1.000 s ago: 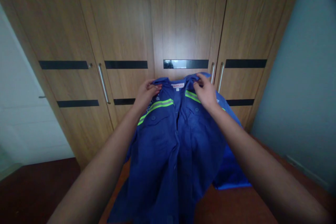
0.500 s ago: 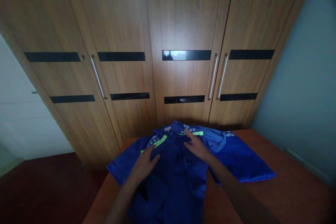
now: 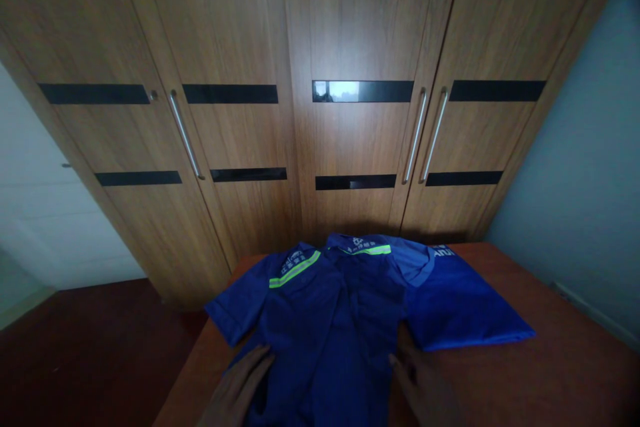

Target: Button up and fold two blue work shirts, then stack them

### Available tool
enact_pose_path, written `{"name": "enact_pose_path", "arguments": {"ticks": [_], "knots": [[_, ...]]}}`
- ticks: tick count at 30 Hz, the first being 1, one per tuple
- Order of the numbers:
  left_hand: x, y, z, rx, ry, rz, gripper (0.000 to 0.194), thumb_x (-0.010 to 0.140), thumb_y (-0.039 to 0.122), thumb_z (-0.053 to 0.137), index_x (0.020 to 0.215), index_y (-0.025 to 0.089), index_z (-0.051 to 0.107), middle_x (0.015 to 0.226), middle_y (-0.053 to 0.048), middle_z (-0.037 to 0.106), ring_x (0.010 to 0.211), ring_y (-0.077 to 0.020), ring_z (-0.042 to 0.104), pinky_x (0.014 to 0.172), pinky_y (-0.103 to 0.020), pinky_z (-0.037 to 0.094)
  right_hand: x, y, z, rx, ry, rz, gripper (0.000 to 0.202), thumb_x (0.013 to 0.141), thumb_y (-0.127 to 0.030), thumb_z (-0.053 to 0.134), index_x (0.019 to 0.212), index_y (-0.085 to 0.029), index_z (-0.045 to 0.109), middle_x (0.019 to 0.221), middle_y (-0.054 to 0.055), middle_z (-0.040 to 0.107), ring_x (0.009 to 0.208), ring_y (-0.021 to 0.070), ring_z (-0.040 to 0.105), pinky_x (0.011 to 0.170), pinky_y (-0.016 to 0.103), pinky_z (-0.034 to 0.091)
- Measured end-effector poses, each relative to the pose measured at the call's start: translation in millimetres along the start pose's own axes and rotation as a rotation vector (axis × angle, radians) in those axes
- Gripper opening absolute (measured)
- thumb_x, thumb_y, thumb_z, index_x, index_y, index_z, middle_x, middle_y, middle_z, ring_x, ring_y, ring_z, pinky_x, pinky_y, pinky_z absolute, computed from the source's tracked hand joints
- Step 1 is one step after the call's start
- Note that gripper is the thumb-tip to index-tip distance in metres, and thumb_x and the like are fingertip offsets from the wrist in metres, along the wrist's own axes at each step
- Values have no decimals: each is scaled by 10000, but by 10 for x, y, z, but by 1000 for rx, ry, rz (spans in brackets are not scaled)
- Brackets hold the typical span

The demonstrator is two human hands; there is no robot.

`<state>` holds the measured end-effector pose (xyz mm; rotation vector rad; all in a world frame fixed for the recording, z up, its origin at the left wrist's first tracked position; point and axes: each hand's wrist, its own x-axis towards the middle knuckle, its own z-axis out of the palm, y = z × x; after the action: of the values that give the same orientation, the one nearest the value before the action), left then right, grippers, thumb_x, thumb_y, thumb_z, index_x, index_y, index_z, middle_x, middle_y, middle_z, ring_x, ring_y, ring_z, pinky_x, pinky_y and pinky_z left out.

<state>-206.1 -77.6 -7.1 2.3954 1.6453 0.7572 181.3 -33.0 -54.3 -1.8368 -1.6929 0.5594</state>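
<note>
A dark blue short-sleeved work shirt (image 3: 310, 333) lies spread out with its collar end towards the wardrobe. Yellow-green reflective strips and white print cross its chest. Low in the view, my left hand (image 3: 240, 383) rests at the shirt's left edge, fingers stretched out over the cloth. My right hand (image 3: 425, 383) is at the opposite edge, its thumb side towards the shirt; it is dim and its fingers only partly show. The shirt's right sleeve (image 3: 413, 263) overlaps a brighter blue folded item (image 3: 465, 307) with white letters. The shirt's lower end runs out of view.
The reddish-brown table top (image 3: 555, 373) carries both blue things. Behind it stands a wooden wardrobe (image 3: 240, 140) with metal handles and black strips. A pale wall (image 3: 565, 173) is on the right, and dark red floor (image 3: 95, 347) lies to the left.
Both hands have moved from the shirt's chest down to its lower side edges. The collar lies lower, and its label no longer shows. The view has shifted slightly.
</note>
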Motion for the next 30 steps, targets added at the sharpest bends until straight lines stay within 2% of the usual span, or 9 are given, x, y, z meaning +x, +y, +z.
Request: {"name": "enact_pose_path", "arguments": {"ticks": [4, 9, 11, 14, 17, 20, 23, 26, 30], "knots": [[162, 27, 2, 1, 31, -135, 495, 695, 249, 655, 1186, 301, 647, 1239, -54, 650, 1108, -291, 621, 984, -369, 489, 63, -335, 202, -110, 105, -118, 251, 796, -307, 507, 973, -211, 657, 1147, 138, 647, 1075, 301, 617, 874, 397, 501], [426, -90, -201, -207, 127, -347, 305, 770, 383, 556, 1009, 265, 704, 1107, -43, 719, 1048, -304, 648, 954, -386, 499, 276, -385, 151, 227, 123, -112, 232, 867, -322, 389, 926, -211, 584, 885, 87, 689, 852, 229, 674, 771, 335, 527], [502, -164, -374, -319, 216, -474, 332, 770, 450, 559, 1011, 261, 686, 1070, -27, 730, 1036, -308, 649, 955, -399, 494, 381, -321, -83, 383, 160, -59, 271, 866, -411, 404, 971, -205, 546, 838, 72, 689, 768, 222, 673, 683, 315, 537], [566, -193, -652, -582, 296, -645, 430, 771, 495, 578, 1106, 230, 628, 1096, -36, 717, 1028, -301, 651, 937, -404, 504, 514, -243, -651, 450, 296, -62, 353, 832, -491, 472, 1022, -201, 535, 805, 42, 681, 721, 211, 657, 646, 299, 528], [564, -105, -807, -881, 181, -699, 508, 787, 485, 594, 1226, 232, 563, 1139, -51, 699, 1018, -283, 662, 896, -388, 530, 567, -215, -1244, 383, 382, -97, 373, 817, -508, 500, 1034, -211, 560, 819, 30, 688, 741, 207, 657, 680, 292, 525], [469, -27, -738, -958, 47, -720, 530, 781, 517, 587, 1227, 230, 585, 1136, -59, 701, 1007, -291, 669, 866, -409, 545, 516, -140, -1554, 262, 340, -149, 356, 819, -493, 504, 1049, -237, 593, 958, 44, 705, 887, 228, 666, 786, 306, 522], [256, -80, -519, -782, -10, -677, 497, 741, 539, 592, 1110, 216, 671, 1137, -63, 704, 1062, -310, 643, 941, -438, 503, 368, 91, -1465, 196, 272, -157, 355, 820, -479, 486, 1075, -265, 610, 1069, 44, 702, 978, 239, 661, 844, 315, 522], [10, -229, -330, -490, 3, -625, 435, 672, 498, 617, 1013, 248, 717, 1119, -53, 714, 1101, -341, 617, 1014, -477, 439, 162, 439, -1167, 77, 155, -64, 327, 750, -473, 518, 963, -287, 680, 955, 53, 740, 873, 275, 695, 781, 360, 553], [-67, -349, -301, -352, -2, -592, 484, 637, 453, 644, 1082, 269, 694, 1115, -40, 715, 1089, -352, 621, 982, -488, 468, -14, 737, -977, -84, -59, 2, 232, 669, -461, 590, 787, -304, 713, 830, 68, 750, 802, 311, 702, 735, 419, 551]]}}
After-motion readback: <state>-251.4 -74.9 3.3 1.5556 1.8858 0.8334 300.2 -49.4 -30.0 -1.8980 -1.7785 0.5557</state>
